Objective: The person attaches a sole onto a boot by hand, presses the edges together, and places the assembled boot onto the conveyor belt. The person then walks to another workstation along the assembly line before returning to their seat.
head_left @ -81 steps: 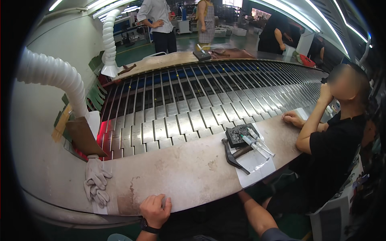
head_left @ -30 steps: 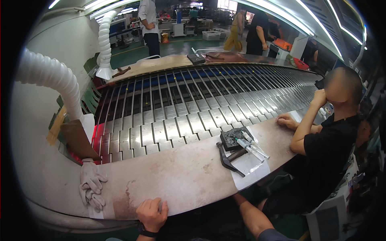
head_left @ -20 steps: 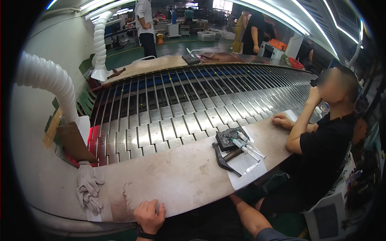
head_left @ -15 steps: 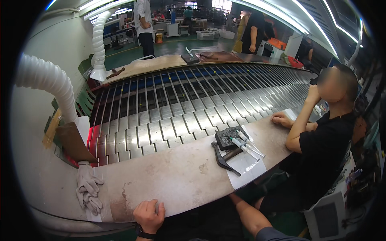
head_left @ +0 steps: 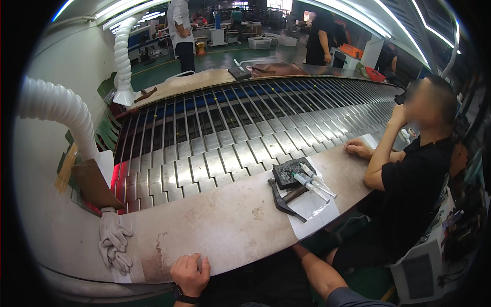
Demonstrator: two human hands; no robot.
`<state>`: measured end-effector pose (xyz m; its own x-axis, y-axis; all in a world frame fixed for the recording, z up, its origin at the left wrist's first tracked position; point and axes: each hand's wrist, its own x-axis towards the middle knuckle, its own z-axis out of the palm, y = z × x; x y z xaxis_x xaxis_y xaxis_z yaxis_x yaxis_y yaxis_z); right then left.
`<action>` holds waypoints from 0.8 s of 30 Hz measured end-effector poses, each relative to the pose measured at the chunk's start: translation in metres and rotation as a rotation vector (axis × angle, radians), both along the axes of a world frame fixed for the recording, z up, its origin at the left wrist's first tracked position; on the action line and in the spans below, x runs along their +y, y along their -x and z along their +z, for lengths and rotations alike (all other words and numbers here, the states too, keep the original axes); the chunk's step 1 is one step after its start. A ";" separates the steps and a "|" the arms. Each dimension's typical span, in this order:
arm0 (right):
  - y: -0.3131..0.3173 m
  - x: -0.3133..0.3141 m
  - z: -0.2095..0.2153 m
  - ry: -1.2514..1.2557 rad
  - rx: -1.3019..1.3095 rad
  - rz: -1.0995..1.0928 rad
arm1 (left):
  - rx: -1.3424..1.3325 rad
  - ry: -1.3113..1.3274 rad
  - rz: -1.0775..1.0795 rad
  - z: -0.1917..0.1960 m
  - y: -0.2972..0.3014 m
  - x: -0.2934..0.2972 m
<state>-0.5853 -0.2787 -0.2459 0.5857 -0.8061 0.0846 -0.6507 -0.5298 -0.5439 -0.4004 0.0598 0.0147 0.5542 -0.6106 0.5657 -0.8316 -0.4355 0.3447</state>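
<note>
My left hand (head_left: pixel 190 274) rests on the front edge of the worn, pale work board (head_left: pixel 215 230), a dark band round its wrist. Its fingers are curled under and the thumb stands off to the side; nothing shows in them. What looks like my right forearm (head_left: pixel 318 273) runs from a grey sleeve beneath the board, which hides the hand. Between the arms, further in, a hammer (head_left: pixel 282 200) lies partly on a white sheet (head_left: pixel 318 220). Syringes (head_left: pixel 313 185) lean on a dark block (head_left: pixel 290 173) beside it. Pale gloves (head_left: pixel 114 240) are heaped to my left.
Beyond the board runs a slatted metal conveyor (head_left: pixel 225 153). White ribbed hoses (head_left: pixel 61 105) hang at the left, above an upright brown panel (head_left: pixel 97 184). On the right a seated co-worker (head_left: pixel 414 158) rests one hand on the board. Other people stand at the back.
The view has shifted very slightly. My left hand, the hammer and the syringes keep their places. At the back, a yellowish shape beside a standing person has gone from sight.
</note>
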 end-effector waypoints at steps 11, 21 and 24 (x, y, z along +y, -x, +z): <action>-0.007 0.006 0.001 -0.005 -0.006 -0.004 | -0.014 0.012 0.004 0.003 -0.002 0.005; -0.007 0.010 0.003 -0.009 -0.014 -0.011 | -0.030 0.020 -0.006 0.004 -0.004 0.010; -0.006 0.010 0.004 -0.009 -0.013 -0.011 | -0.026 0.026 -0.011 0.003 -0.004 0.010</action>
<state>-0.5796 -0.2682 -0.2421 0.5754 -0.8135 0.0847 -0.6492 -0.5173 -0.5576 -0.3960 0.0696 0.0181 0.5324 -0.6019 0.5952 -0.8452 -0.4173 0.3340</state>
